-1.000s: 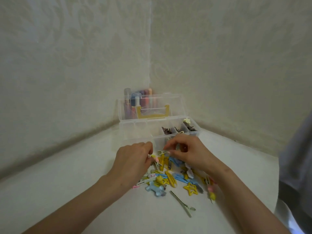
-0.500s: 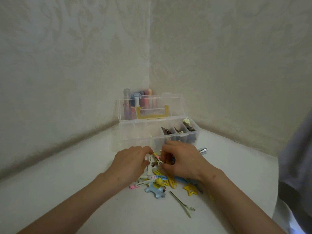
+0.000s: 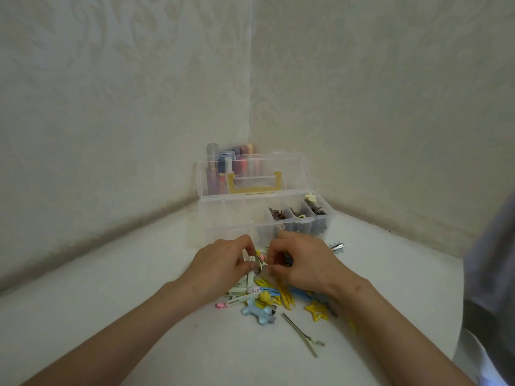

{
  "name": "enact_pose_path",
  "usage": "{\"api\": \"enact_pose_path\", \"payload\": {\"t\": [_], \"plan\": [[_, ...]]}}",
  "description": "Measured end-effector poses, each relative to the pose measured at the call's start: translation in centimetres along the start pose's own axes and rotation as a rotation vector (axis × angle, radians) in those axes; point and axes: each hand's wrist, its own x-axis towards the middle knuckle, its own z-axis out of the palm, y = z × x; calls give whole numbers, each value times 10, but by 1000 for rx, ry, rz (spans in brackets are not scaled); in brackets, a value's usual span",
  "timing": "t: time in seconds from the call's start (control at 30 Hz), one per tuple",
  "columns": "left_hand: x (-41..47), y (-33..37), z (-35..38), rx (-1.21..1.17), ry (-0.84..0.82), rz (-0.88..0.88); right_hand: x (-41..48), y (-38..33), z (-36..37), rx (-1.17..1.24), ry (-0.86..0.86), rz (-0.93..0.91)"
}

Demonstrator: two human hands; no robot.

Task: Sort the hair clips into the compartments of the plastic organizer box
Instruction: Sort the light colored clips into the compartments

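While left hand (image 3: 223,267) and right hand (image 3: 305,264) pinch pale clip (image 3: 260,263) together, multicoloured clip pile (image 3: 285,296) sits 6 o'clock from clear, open-lidded organizer box (image 3: 220,218).

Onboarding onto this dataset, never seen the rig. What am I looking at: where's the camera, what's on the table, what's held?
No robot here: a person works with two bare hands. The single view comes from a wide-angle camera worn on the head, looking forward and down. On the white table lies a pile of coloured hair clips, with a clear organizer box behind it, lid open; its three right compartments hold dark clips. The left hand and right hand meet over the pile and both pinch a small pale clip; its shape is too blurred to tell.
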Motion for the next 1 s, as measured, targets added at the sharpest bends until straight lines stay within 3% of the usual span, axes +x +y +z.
{"api": "enact_pose_path", "payload": {"t": [0.23, 0.37, 0.53, 0.67, 0.77, 0.93, 1.0], "plan": [[6, -4, -7, -205, -89, -63, -1, 3, -3, 41, 12, 15], [5, 0, -21, -333, -154, -53, -2, 7, -12, 362, 131, 102], [5, 2, -42, -378, -68, -7, -3, 7, -17, 636, 362, 179], [10, -8, -51, -454, 19, -26, 7, 5, -18, 499, 462, 242], [12, -13, -53, -506, 47, -61, 18, -1, -21, 393, 475, 251], [11, -13, -57, -599, 91, -88, 40, -12, -26, 4, 414, 245], [11, -12, -58, -619, 107, -91, 38, -12, -26, -29, 435, 224]]}}
